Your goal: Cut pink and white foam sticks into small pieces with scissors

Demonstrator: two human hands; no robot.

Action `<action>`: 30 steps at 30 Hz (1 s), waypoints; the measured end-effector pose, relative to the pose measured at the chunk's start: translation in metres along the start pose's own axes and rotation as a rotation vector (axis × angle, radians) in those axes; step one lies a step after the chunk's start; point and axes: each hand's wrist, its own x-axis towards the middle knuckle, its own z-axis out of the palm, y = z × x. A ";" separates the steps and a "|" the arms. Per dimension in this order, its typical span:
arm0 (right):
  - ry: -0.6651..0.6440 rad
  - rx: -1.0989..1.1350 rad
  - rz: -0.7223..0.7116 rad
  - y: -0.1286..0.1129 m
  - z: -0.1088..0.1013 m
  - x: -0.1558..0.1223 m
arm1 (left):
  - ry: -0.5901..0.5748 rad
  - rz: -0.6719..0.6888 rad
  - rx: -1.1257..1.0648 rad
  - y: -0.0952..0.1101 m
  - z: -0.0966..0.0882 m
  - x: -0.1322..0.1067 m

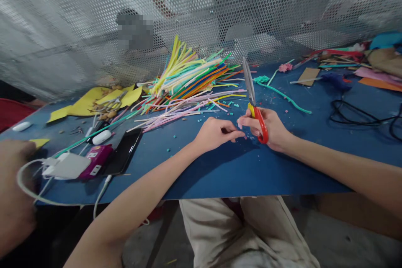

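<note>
My right hand grips scissors by their red and yellow handle, the blades pointing up and away from me. Its thumb and forefinger come together near my left fingertips, with a small pale bit at the tips. My left hand is closed in a pinch just beside it; whatever lies in that pinch is too small to make out. Beyond both hands spreads a thick bundle of coloured pipe cleaners, with pink and lilac ones loose in front. Small teal cut pieces are scattered near my hands.
To the left lie a phone, a purple power block, a white charger and pliers on yellow sheets. Another person's arm shows at far left. A green stem and black cable lie right. Mesh stands behind.
</note>
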 end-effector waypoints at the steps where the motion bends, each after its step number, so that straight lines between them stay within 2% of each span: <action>1: 0.019 0.014 -0.007 -0.001 0.000 0.000 | 0.015 0.025 0.058 0.000 -0.001 0.000; 5: 0.089 -0.001 -0.062 -0.001 -0.002 0.003 | 0.123 0.087 0.200 0.001 -0.003 0.000; 8: 0.146 -0.155 -0.162 0.003 -0.004 0.007 | 0.167 0.144 0.215 0.003 -0.003 -0.001; 13: 0.161 -0.375 -0.365 0.011 -0.009 0.013 | 0.113 0.227 0.187 0.014 0.008 -0.006; 15: 0.165 -0.469 -0.447 0.011 -0.011 0.014 | 0.086 0.194 0.172 0.020 0.016 -0.007; 18: 0.147 -0.683 -0.547 0.007 -0.013 0.014 | 0.115 0.090 0.197 0.026 0.025 -0.006; 22: 0.168 -0.941 -0.573 0.001 -0.014 0.017 | 0.147 -0.034 0.211 0.026 0.029 -0.001; 26: 0.231 -1.113 -0.609 0.002 -0.015 0.023 | 0.078 -0.074 0.136 0.020 0.030 0.002; 30: 0.235 -1.136 -0.611 0.002 -0.015 0.024 | 0.025 -0.058 0.062 0.016 0.028 0.001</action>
